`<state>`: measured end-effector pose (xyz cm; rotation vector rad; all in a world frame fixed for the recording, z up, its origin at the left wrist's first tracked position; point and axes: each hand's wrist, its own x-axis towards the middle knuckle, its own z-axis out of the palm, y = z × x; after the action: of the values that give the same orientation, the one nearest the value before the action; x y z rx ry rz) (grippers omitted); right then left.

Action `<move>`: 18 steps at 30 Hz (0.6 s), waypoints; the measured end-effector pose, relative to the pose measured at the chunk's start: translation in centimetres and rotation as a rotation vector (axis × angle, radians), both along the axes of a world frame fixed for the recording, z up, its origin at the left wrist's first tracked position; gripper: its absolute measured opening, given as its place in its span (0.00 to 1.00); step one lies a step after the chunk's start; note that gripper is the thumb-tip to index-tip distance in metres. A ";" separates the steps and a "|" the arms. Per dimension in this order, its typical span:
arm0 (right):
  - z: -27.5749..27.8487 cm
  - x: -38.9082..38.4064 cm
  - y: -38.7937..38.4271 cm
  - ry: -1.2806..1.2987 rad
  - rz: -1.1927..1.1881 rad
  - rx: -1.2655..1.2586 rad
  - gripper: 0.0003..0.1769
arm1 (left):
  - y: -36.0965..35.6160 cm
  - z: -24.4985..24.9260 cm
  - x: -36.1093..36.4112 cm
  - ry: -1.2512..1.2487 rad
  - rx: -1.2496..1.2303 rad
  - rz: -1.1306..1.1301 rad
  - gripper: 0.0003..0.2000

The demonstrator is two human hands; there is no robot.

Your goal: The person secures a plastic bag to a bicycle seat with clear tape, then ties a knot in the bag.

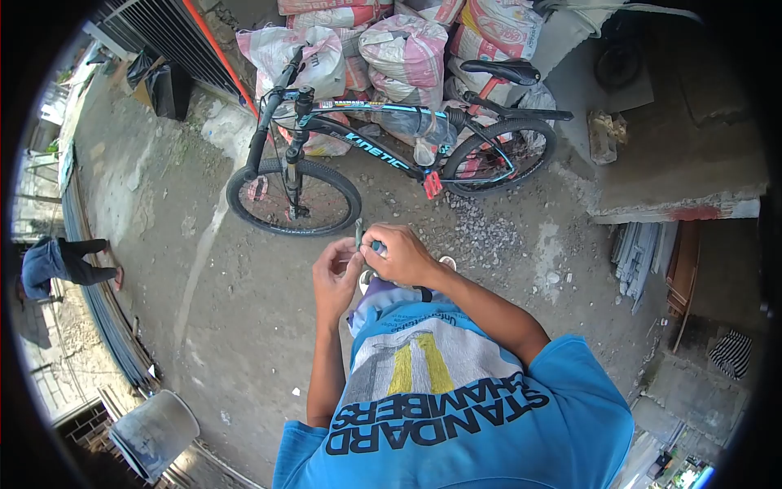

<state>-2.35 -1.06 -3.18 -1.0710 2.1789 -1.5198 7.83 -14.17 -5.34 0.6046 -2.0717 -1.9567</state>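
Standing on the bare ground (pixel 244 318), the person in a blue shirt (pixel 481 448) held both hands close together in front of the body. A small grey-green thing (pixel 358 234) stuck up between the fingertips, just short of the bicycle's front wheel as seen from above. The right hand (pixel 397 254) had its fingers bent in and grasping this thing; a dark green bit also showed there, though whether it belonged to the same piece could not be told. The left hand (pixel 336 265) met it from the other side, fingers curled and thumb raised, but whether they gripped it too was not clear.

Beyond the hands, a black and blue bicycle (pixel 375 151) stood toward the ground's far edge, in front of stacked sacks (pixel 403 53). Loose gravel (pixel 486 232) lay near its rear wheel. Along the right edge, boards (pixel 683 269) sat below a concrete ledge (pixel 676 183). Near the left edge, another person (pixel 61 265) bent forward, well apart, and a large bucket (pixel 155 432) lay toward the near left corner.
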 end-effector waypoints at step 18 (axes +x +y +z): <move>-1.2 0.4 3.3 0.095 0.064 0.151 0.07 | 1.4 0.5 -1.8 -0.039 0.479 -0.084 0.26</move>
<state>-1.92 2.29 -4.42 -1.1724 2.2585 -1.2791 6.02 -12.79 -4.79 0.6537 -1.6685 -2.5304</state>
